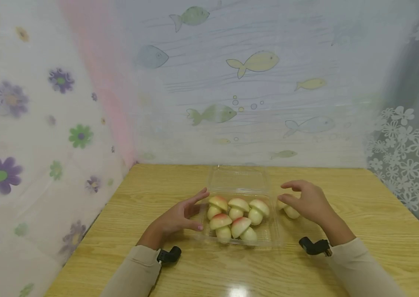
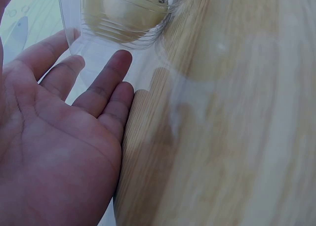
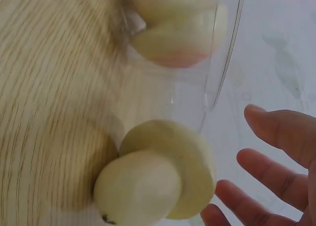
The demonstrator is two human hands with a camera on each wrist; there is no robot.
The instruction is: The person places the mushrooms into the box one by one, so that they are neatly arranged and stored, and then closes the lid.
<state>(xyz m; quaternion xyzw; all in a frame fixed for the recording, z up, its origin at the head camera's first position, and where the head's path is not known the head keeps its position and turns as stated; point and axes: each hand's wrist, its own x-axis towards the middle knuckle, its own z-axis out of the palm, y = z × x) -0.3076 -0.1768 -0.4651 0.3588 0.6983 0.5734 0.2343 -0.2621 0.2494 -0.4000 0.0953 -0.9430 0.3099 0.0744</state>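
Observation:
Several pale yellow mushroom-shaped pieces with reddish-tinted caps point(image 1: 240, 227) lie in two rows inside a clear plastic clamshell box point(image 1: 268, 236). My left hand point(image 1: 179, 216) is at the box's left side, thumb and fingers spread; in the left wrist view its fingertips point(image 2: 121, 63) are close to the clear wall, and contact is hard to tell. Right of the box, a loose mushroom-shaped piece point(image 1: 292, 212) lies on the table, partly hidden behind my right hand point(image 1: 311, 202). The right wrist view has that hand's fingers parted beside the piece's cap point(image 3: 197, 152), not gripping it.
The box's transparent lid point(image 1: 239, 179) is folded back behind it. Both sit on a wood-grain table point(image 1: 361, 206). A fish-patterned curtain point(image 1: 209, 82) hangs at the table's back edge, and a flowered curtain point(image 1: 38, 140) at its left. Each wrist wears a small black camera point(image 1: 313, 246).

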